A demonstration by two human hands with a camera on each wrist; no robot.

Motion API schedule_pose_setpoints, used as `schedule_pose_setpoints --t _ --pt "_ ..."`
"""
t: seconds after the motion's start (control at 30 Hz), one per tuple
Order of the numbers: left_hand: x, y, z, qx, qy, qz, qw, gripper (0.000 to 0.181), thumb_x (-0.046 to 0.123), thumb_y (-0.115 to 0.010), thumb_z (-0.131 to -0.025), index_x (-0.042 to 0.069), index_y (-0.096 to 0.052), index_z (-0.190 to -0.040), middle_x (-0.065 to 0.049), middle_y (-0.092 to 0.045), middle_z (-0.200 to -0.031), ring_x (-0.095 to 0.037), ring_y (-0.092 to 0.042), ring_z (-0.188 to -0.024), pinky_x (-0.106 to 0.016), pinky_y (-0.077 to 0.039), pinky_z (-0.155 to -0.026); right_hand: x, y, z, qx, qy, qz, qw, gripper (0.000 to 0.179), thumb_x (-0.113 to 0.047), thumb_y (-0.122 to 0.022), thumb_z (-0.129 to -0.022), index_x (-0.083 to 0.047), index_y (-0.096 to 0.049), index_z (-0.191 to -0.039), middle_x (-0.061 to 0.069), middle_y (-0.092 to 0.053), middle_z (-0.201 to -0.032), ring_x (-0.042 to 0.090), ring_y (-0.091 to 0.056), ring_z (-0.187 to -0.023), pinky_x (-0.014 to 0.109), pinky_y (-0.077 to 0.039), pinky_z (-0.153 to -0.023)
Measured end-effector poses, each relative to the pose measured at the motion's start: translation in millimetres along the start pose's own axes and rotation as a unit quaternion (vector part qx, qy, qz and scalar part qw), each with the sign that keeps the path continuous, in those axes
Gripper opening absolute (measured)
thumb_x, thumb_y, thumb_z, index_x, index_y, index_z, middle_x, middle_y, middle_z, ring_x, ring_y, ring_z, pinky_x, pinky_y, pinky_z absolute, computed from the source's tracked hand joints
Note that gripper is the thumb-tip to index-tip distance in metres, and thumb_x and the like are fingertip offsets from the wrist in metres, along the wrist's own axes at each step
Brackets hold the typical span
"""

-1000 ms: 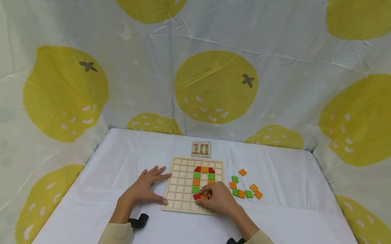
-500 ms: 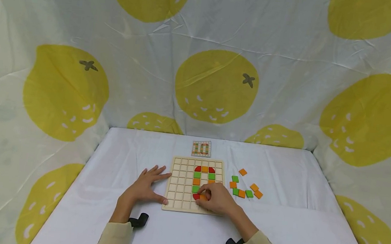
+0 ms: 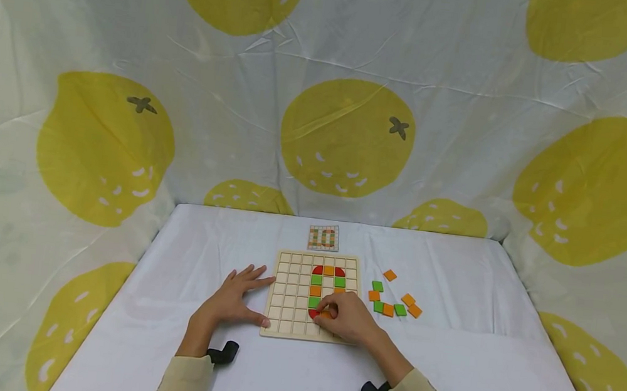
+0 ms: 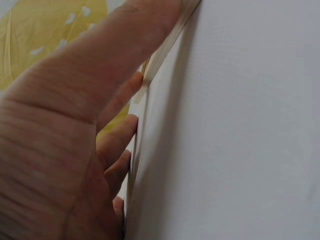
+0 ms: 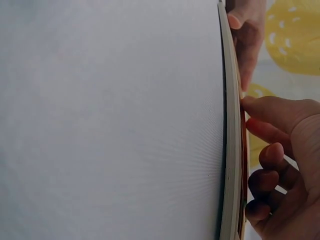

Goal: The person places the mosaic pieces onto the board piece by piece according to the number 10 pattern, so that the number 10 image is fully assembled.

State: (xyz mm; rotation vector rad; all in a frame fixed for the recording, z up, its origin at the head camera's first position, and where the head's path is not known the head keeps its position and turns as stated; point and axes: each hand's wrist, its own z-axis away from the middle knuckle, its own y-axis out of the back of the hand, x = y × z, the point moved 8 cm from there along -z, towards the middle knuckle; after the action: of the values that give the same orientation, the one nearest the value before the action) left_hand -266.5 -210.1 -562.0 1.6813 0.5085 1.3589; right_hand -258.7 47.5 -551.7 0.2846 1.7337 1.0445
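A pale wooden grid board (image 3: 287, 306) lies on the white cloth, with red, orange and green tiles forming a rounded outline on its right part. My left hand (image 3: 232, 298) is spread along the board's left side, thumb and fingertip touching its edge. Over the lower right of the board, my right hand (image 3: 351, 317) has curled fingers, with thumb and index finger pinching a red rounded-corner tile (image 3: 312, 313) at the outline's lower left. An orange tile (image 3: 326, 314) beside it is partly covered by the fingers. Low over the board, the right fingertips (image 5: 246, 102) show in the right wrist view.
Several loose orange and green square tiles (image 3: 388, 310) lie right of the board. Behind the board is a small pattern card (image 3: 323, 237) printed with a coloured grid. A lemon-print cloth (image 3: 347, 139) hangs behind the table.
The red tile has shifted slightly left and turned into line with its grid cell under my right fingertips. My left hand has stayed still.
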Motion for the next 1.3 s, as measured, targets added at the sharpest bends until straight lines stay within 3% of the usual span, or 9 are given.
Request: schedule_pose_setpoints --t 0.2,0.4,0.67,0.93,1.13,1.3 --pt "0.5 0.4 -1.7 0.0 -0.001 -0.002 1.0 0.104 0.068 -0.09 -0.059 0.03 -0.055 -0.15 -0.008 -0.036 -0.167 -0.04 -0.02 -0.158 -0.069 -0.009 -0.125 4 2 -0.1 -0.002 -0.012 -0.007 0.9999 0.009 -0.035 -0.08 -0.089 -0.026 -0.078 -0.093 -0.011 -0.044 -0.056 0.004 -0.041 -0.052 0.02 -0.03 -0.049" --pt "-0.6 -0.6 -3.4 -0.004 0.001 -0.004 1.0 0.105 0.069 -0.09 -0.059 0.03 -0.055 -0.151 -0.007 -0.035 -0.167 -0.039 -0.02 -0.159 -0.069 -0.009 -0.125 16 21 2.9 0.016 -0.034 -0.034 0.9987 0.014 -0.033 -0.081 -0.09 -0.021 -0.078 -0.098 -0.008 -0.041 -0.057 0.006 -0.037 -0.051 0.02 -0.029 -0.049" --pt "-2.9 -3.0 -3.6 -0.006 0.006 -0.01 0.9999 0.105 0.068 -0.09 -0.06 0.03 -0.055 -0.151 -0.007 -0.035 -0.167 -0.039 -0.02 -0.159 -0.068 -0.008 -0.125 61 57 15.6 0.058 -0.092 -0.02 0.9939 0.019 -0.035 -0.083 -0.087 -0.023 -0.078 -0.101 -0.007 -0.045 -0.059 0.007 -0.042 -0.056 0.021 -0.032 -0.052" --pt "-4.3 -2.6 -2.3 -0.007 0.013 -0.006 0.9999 0.105 0.066 -0.091 -0.059 0.031 -0.054 -0.151 -0.006 -0.034 -0.168 -0.037 -0.019 -0.159 -0.066 -0.007 -0.126 104 94 29.1 0.11 -0.13 -0.006 0.9854 0.03 -0.033 -0.085 -0.086 -0.014 -0.078 -0.108 -0.002 -0.049 -0.064 0.012 -0.044 -0.058 0.022 -0.033 -0.05" --pt "-4.1 -2.1 -1.1 -0.005 0.014 -0.003 0.9999 0.106 0.069 -0.09 -0.059 0.031 -0.054 -0.151 -0.004 -0.034 -0.168 -0.036 -0.018 -0.16 -0.065 -0.007 -0.126 126 112 31.8 0.144 -0.16 -0.004 0.9766 0.036 -0.035 -0.084 -0.087 -0.012 -0.076 -0.114 0.0 -0.051 -0.069 0.015 -0.045 -0.061 0.023 -0.035 -0.054" --pt "-3.3 -1.7 -1.1 -0.003 0.011 0.002 0.9999 0.107 0.069 -0.09 -0.059 0.03 -0.054 -0.151 -0.005 -0.034 -0.168 -0.037 -0.018 -0.159 -0.066 -0.007 -0.126 144 120 28.9 0.149 -0.196 0.01 0.9692 0.041 -0.039 -0.083 -0.087 -0.013 -0.074 -0.118 0.003 -0.053 -0.074 0.018 -0.046 -0.063 0.026 -0.036 -0.054"
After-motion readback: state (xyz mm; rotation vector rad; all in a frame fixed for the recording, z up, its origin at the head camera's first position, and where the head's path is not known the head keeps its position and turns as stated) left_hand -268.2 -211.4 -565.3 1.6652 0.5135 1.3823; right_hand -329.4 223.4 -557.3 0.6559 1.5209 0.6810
